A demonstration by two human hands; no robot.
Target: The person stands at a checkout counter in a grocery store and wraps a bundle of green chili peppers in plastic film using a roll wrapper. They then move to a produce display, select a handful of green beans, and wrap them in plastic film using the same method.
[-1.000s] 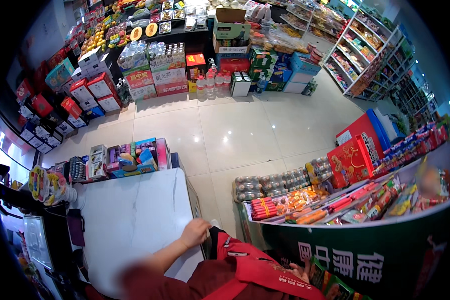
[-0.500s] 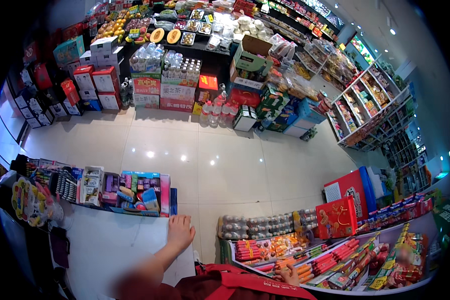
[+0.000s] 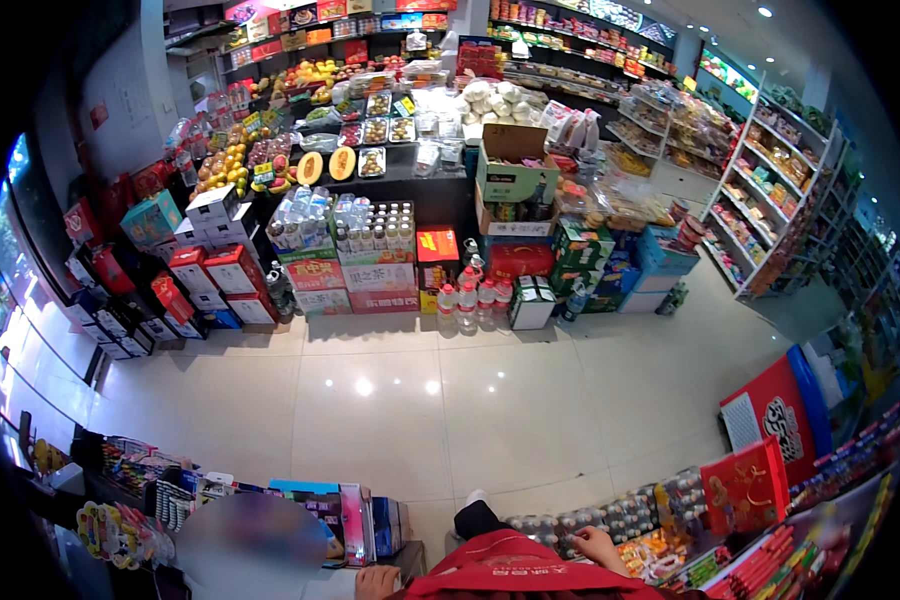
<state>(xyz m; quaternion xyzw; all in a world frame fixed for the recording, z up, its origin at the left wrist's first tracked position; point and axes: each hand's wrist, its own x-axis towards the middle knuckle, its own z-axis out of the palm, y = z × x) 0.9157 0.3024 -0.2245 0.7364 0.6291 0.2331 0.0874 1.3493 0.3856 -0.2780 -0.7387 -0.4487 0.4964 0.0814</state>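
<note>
My left hand (image 3: 378,582) is at the lower edge, at the end of the white counter (image 3: 335,580), with its fingers lying against the corner and nothing visible in them. To the other side of my red apron (image 3: 510,560), my right hand (image 3: 598,550) hangs above the sloped snack display, fingers loosely bent and apart, holding nothing that I can see. Close to it are orange packaged snacks (image 3: 635,553) and rows of shrink-wrapped bottles (image 3: 625,512). Beside my left hand, a box of small colourful packs (image 3: 358,520) stands on the counter, partly covered by a blurred patch.
A tiled floor (image 3: 370,430) stretches ahead. Beyond it stand stacked drink cartons (image 3: 385,275), red-capped water bottles (image 3: 467,305) and a fruit stand with cut melons (image 3: 311,168). A red gift bag (image 3: 745,490) stands at the right, with white shelving (image 3: 770,185) further back.
The view has tilted up, showing more of the store's far side. The counter, snack display and both hands now sit lower in the picture; my left hand stays by the counter's end.
</note>
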